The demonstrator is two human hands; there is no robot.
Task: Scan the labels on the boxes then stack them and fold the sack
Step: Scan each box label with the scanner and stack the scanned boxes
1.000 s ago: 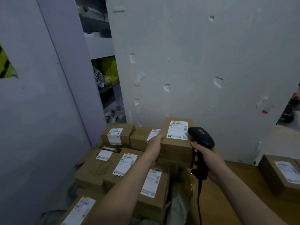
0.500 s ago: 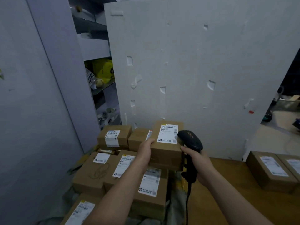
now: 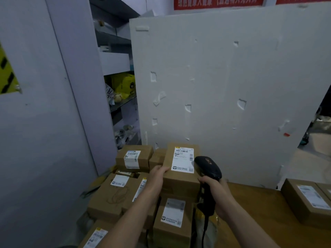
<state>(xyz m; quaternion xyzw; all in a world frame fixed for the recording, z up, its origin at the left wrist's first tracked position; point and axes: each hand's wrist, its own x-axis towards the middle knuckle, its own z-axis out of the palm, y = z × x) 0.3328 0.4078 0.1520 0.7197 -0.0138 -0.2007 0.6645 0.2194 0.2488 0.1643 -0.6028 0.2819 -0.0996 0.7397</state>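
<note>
The one view rides on the person's head, wide-angled, facing forward and somewhat down. Both forearms enter from the bottom edge. The left hand (image 3: 157, 177) gripping a box (image 3: 180, 183) and the right hand (image 3: 217, 196) gripping the scanner (image 3: 207, 167) sit close, low at centre. The white foam board (image 3: 232, 86) faces the lens just behind them, filling the upper right.

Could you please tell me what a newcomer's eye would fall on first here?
Low in the centre, the left hand holds up a brown box, white label showing, while the right hand grips a black scanner beside it. More labelled boxes pile up lower left, before a dented white board.
</note>
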